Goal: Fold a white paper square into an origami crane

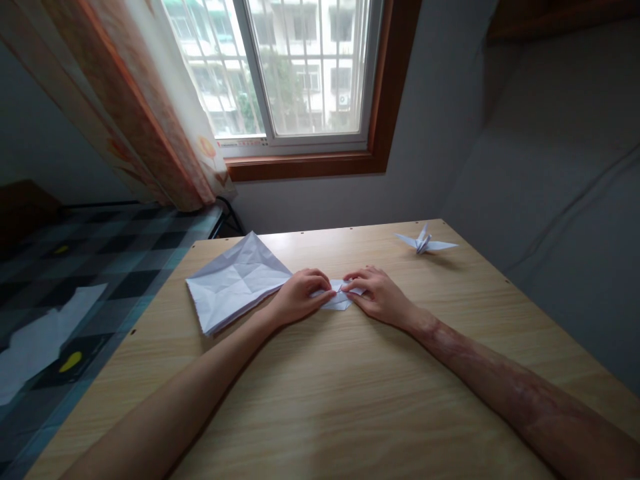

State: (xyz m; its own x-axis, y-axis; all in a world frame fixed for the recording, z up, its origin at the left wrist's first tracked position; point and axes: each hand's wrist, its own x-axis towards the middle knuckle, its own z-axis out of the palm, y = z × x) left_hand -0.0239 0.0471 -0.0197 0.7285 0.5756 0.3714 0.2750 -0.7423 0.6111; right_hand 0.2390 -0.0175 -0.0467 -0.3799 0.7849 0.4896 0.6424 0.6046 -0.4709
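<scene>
Your left hand and right hand pinched the small folded white paper piece flat on the pale wooden table, fingertips pressed together; creasing firmly along aligned edges suited it best.

Looks like bedroom in someone's flat. Wooden desk shoved into corner under wood-framed window, barred, apartment block outside. Patterned orange curtain pulled aside. Bed with checked blue cover right beside desk. Plain grey walls. Pretty homey, not office or workshop.
</scene>
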